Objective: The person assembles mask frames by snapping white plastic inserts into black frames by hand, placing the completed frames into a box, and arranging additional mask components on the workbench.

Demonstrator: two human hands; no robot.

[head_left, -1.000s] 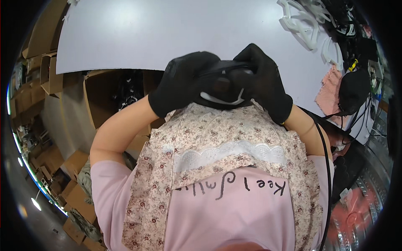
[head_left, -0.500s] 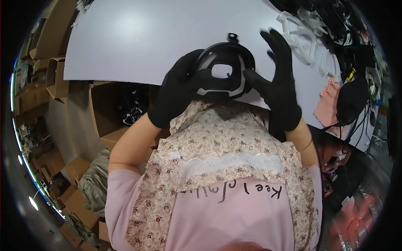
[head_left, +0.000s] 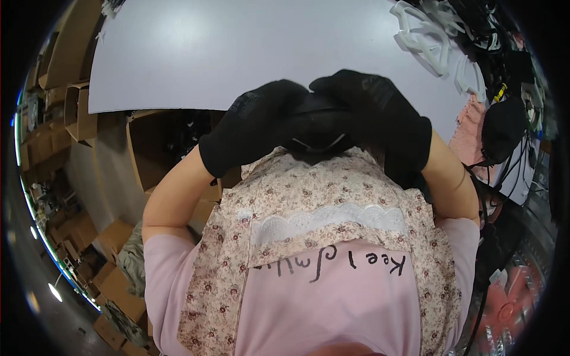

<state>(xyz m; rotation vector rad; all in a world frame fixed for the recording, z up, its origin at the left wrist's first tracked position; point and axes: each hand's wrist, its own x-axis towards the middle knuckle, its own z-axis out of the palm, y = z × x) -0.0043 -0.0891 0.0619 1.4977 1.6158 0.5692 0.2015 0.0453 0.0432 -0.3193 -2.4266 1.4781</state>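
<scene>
Both my hands wear black gloves and meet over a rounded black mask shell (head_left: 319,126) at the near edge of the table, in front of my apron. My left hand (head_left: 255,117) wraps its left side. My right hand (head_left: 383,113) curls around the right side and top, the fingers of both hands almost touching at the far end. Light grey trim lines show on the shell's near part. Its top and central opening are hidden under the gloves.
The white table (head_left: 202,53) spreads ahead. White plastic frames (head_left: 430,50) lie at its far right, near black parts and cables. A pink cloth (head_left: 469,130) and a black pouch-like item (head_left: 503,132) are at the right edge. An open cardboard box (head_left: 145,142) stands below left.
My right hand was spread open with a thumb near the shell; now it has closed over it. The shell has tilted, its opening and top tab no longer showing. My left hand also covers more.
</scene>
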